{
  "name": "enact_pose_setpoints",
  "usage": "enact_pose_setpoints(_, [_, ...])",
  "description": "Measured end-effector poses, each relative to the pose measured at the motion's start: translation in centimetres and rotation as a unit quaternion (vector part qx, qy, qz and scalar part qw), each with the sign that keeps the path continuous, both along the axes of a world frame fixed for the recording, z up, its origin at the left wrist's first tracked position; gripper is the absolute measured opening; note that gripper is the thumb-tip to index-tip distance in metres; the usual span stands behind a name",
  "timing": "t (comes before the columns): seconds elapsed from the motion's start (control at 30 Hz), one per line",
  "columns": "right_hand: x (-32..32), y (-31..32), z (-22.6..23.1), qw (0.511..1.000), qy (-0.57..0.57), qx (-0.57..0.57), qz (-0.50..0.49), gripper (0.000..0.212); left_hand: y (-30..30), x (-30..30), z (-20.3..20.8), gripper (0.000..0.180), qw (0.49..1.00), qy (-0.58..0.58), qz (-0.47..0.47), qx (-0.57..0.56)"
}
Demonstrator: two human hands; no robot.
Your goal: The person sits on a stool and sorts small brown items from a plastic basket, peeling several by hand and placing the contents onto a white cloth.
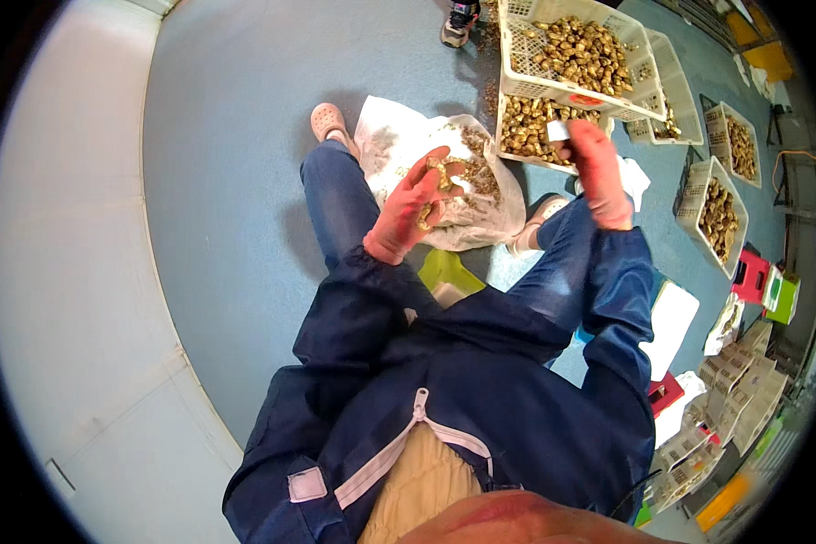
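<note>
"What's closest to us?"

"The person's navy jacket (508, 381), with a pale zip. Past it are jeans (340, 195) on parted legs, and a lime-green item (449, 270) between the thighs."

"And the hands?"

"Well apart, both in coral gloves. The left hand (406, 210) is above the space between the knees, its fingers curled around golden-brown bulbs (442, 172). The right hand (598, 172) is farther out, over the near edge of the crates. A small white object (558, 131) shows at its fingertips; I can't tell what it is, or how firmly they close on it."

"What lies under the left one?"

"A white bag (490, 227), spread open on the blue floor (236, 190) between two pink clogs (326, 120), with brown scraps (482, 174) inside."

"Beyond that?"

"A lower crate (539, 164) of the same sort of bulbs, just beside the bag. An upper crate (528, 84), also well filled, sits on it, covering part of its load. Another white crate (686, 86) stands next to them, and two smaller crates (694, 207) of bulbs are over to the right."

"Anything farther?"

"A dark shoe (460, 25) on somebody else's foot, near the upper crate."
</note>
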State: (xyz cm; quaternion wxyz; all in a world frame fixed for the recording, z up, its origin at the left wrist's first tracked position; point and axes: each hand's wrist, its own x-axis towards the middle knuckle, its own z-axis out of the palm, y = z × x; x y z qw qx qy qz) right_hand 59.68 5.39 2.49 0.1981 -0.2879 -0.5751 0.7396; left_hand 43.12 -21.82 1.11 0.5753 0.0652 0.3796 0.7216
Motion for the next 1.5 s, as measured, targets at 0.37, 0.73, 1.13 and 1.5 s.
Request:
enact_pose_setpoints(0.37, [-5.4,-9.8,0.9,0.958,-0.038,0.198,0.204,0.011,-1.4,0.0,1.8,0.05,0.975,0.19,-0.037,-0.11])
enact_pose_setpoints(0.73, [-5.8,-10.3,-1.1,0.923,0.017,0.305,0.234,0.012,-2.2,0.1,-0.3,0.05,0.974,0.168,-0.069,-0.136])
enact_pose_setpoints(1.13, [-5.7,-10.0,-1.9,0.905,0.031,0.354,0.233,0.012,-2.4,0.2,-1.0,0.05,0.972,0.174,-0.066,-0.145])
enact_pose_setpoints(1.5, [-6.0,-10.8,-0.7,0.926,-0.006,0.284,0.248,0.013,-2.3,0.2,-1.1,0.052,0.971,0.179,-0.048,-0.153])
